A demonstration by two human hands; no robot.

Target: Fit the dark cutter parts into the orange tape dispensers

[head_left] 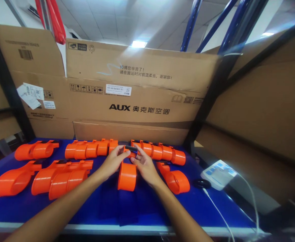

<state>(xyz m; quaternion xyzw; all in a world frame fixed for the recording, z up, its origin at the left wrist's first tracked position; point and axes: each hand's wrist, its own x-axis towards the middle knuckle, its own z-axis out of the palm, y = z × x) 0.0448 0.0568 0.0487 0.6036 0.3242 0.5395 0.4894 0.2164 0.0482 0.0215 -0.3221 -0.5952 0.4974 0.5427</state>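
Over the middle of the table, both hands are closed on one orange plastic scoop (pixel 127 176), its round cup hanging below the fingers. A dark strip shows at the handle end, between my fingertips. My left hand (pixel 114 161) grips the handle from the left, thumb along the top. From the right, my right hand (pixel 145 165) pinches the same handle near the dark strip. Fingers hide much of the handle. More orange scoops of like shape lie around: a front-left group (pixel 68 181), a back-right row (pixel 160 151) and a single scoop (pixel 179 181) right of my right hand.
A blue-topped table (pixel 147 211) carries everything. Further scoops lie at the back left (pixel 80 149). To the right sit a white device (pixel 219 174) with a cable and a black oval object (pixel 202 183). A printed cardboard sheet (pixel 92 111) stands behind, beside a dark post (pixel 208 101).
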